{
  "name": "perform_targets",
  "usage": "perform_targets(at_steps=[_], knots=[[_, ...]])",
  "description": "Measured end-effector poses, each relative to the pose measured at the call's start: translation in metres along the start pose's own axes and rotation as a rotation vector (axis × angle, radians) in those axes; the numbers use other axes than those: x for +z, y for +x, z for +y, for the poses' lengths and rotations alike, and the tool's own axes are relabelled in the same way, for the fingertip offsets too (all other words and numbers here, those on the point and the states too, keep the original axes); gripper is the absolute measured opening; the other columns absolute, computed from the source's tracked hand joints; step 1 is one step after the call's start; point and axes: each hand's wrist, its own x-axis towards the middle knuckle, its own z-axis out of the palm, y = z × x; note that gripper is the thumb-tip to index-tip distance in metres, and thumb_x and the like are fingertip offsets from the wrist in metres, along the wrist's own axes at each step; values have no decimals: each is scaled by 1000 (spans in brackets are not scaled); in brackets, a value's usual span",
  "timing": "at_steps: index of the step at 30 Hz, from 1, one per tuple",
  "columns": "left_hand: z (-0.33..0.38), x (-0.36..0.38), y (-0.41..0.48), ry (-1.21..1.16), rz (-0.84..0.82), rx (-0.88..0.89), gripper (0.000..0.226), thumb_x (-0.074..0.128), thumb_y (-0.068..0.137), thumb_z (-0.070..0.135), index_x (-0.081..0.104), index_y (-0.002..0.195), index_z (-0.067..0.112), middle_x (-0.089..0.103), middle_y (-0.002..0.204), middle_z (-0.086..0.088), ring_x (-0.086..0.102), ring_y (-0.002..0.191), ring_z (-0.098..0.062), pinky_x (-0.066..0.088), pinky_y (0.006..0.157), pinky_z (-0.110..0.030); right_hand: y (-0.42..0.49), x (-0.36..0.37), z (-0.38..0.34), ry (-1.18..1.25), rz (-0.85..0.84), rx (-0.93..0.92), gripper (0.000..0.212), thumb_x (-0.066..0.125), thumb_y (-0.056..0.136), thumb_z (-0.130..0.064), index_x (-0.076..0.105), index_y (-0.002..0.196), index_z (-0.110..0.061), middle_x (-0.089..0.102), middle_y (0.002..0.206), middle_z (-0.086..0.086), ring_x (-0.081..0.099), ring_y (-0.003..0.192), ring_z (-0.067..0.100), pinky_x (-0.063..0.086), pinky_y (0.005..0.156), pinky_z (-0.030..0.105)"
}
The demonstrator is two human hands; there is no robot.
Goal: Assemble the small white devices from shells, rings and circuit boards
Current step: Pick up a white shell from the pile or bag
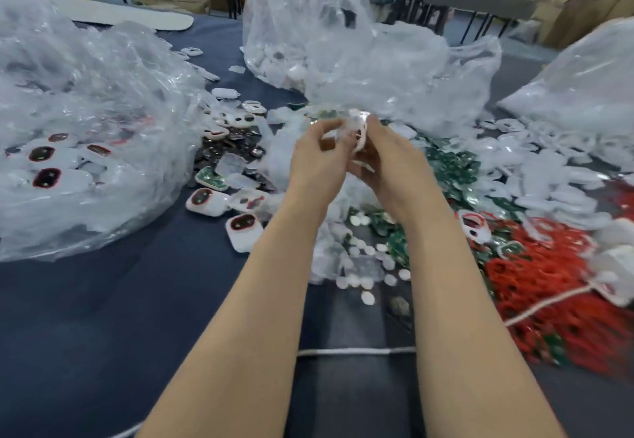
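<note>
Above the dark tabletop (103,317) I see my left hand (317,166) and right hand (387,163) meeting, both pinching one blurred white shell (358,132), with red rings (549,283) heaped right and green circuit boards (453,166) just beyond.

Held piece: the white shell (360,135) is motion-blurred and partly hidden by fingers (338,129).
Red rings (555,286): cut off at the right edge.
Bag contents: devices (46,177) hazy behind the plastic bag (85,94).
</note>
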Motion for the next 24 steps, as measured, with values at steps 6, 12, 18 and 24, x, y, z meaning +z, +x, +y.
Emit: perform_targets(at_steps=[6, 12, 18, 24], knots=[[-21, 33, -32, 324, -79, 143, 36, 51, 99, 31, 58, 130, 15, 67, 114, -4, 62, 105, -16, 47, 92, -26, -33, -42, 9, 39, 166, 109, 24, 53, 97, -30, 69, 89, -13, 74, 83, 7, 71, 77, 19, 57, 67, 27], [-33, 39, -48, 500, -374, 319, 32, 46, 100, 29, 56, 124, 11, 63, 111, -7, 59, 101, -20, 47, 89, -35, -37, -51, 21, -47, 313, 174, 14, 57, 93, -12, 67, 86, -6, 65, 64, 3, 61, 56, 13, 49, 52, 23], [-32, 39, -37, 238, -129, 115, 15, 44, 102, 17, 54, 109, 7, 65, 89, 4, 68, 72, -11, 56, 72, -27, -36, -78, 12, -868, 648, -31, 15, 57, 91, -22, 68, 99, -15, 66, 93, -2, 57, 78, 10, 41, 62, 18], [-29, 49, -33, -128, -104, -159, 8, 52, 99, 14, 52, 106, 10, 67, 88, -3, 68, 57, -5, 56, 56, -19, -48, -119, 12, -1097, 615, 377, 43, 60, 89, -38, 58, 126, -17, 55, 132, 10, 46, 124, 35, 41, 102, 43]])
